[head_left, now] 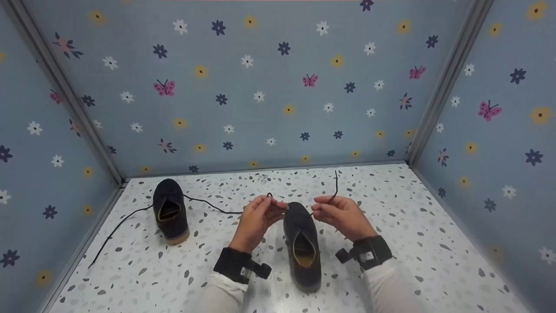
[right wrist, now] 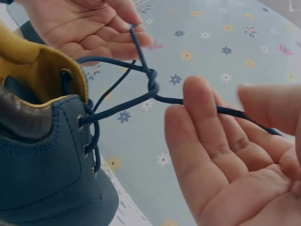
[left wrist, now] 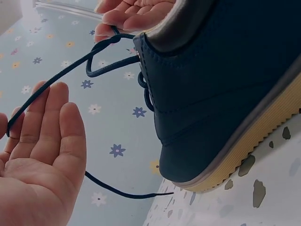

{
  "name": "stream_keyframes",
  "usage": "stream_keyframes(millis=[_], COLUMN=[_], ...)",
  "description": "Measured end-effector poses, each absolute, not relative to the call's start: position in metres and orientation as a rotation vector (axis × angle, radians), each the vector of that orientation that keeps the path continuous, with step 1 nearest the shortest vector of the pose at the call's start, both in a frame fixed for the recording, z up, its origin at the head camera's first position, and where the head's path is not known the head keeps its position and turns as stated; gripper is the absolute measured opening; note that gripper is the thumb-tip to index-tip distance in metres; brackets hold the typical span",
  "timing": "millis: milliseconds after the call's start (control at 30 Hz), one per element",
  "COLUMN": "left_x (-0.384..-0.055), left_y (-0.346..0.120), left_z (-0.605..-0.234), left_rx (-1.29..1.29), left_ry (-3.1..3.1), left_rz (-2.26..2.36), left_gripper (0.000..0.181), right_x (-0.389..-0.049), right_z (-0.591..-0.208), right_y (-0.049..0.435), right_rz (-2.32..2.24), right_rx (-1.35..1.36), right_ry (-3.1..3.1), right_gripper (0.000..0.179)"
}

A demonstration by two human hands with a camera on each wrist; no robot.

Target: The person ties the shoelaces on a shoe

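Note:
A dark blue lace-up shoe (head_left: 306, 276) with a tan sole stands on the floor between the two hands, toe pointing away. My left hand (head_left: 255, 221) is on its left side and pinches one end of its shoelace (left wrist: 59, 75) between thumb and index finger. On the right side, my right hand (head_left: 345, 216) holds the other lace end, which runs across its fingers toward the thumb and sticks up beyond. The right wrist view shows the two lace ends crossed and twisted together in a half knot (right wrist: 152, 84), a short way off the shoe's eyelets.
A second dark shoe (head_left: 177, 226) stands to the left, its loose laces (head_left: 117, 226) spread out on both sides. The floor (head_left: 417, 243) is white and speckled. Flowered blue panels (head_left: 260, 100) with grey metal posts (head_left: 451, 78) enclose it at the back and sides.

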State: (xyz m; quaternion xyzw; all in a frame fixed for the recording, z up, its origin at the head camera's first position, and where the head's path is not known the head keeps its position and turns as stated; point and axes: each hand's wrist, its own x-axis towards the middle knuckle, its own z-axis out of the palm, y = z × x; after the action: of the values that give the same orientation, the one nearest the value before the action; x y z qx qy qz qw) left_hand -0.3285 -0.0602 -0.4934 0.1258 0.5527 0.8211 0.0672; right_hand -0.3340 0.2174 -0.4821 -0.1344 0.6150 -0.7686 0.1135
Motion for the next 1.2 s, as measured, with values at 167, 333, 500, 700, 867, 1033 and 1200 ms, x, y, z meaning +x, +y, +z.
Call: stream_keyframes(millis=[167,333,500,700,867,1033,1200], left_x=[-0.329,-0.328,-0.328,-0.328,-0.328,-0.328,-0.329], left_y=[-0.060,-0.061,-0.062,-0.063,-0.061,-0.060,-0.061], left_z=[-0.493,-0.492,-0.492,-0.493,-0.493,-0.494,-0.496], left_rx=[0.359,0.360,0.346,0.324,0.295,0.290,0.270], left_ry=[1.615,1.526,1.414,1.402,1.401,1.426,1.439], left_rz=[2.503,2.541,2.589,2.604,2.607,2.583,2.578], left_gripper=[0.024,0.024,0.027,0.028,0.027,0.026,0.025], right_x=[-0.334,-0.336,-0.337,-0.337,-0.338,-0.339,-0.339], right_z=[-0.481,-0.483,-0.487,-0.492,-0.493,-0.495,-0.499], right_y=[0.219,0.217,0.214,0.213,0.211,0.210,0.209], right_rz=[-2.256,-2.249,-2.290,-2.364,-2.430,-2.459,-2.409], right_rx=[-0.392,-0.349,-0.409,-0.449,-0.353,-0.256,-0.226], right_ry=[1.845,1.973,1.933,1.727,1.660,1.680,1.758], right_gripper=[0.040,0.039,0.030,0.035,0.038,0.035,0.040])
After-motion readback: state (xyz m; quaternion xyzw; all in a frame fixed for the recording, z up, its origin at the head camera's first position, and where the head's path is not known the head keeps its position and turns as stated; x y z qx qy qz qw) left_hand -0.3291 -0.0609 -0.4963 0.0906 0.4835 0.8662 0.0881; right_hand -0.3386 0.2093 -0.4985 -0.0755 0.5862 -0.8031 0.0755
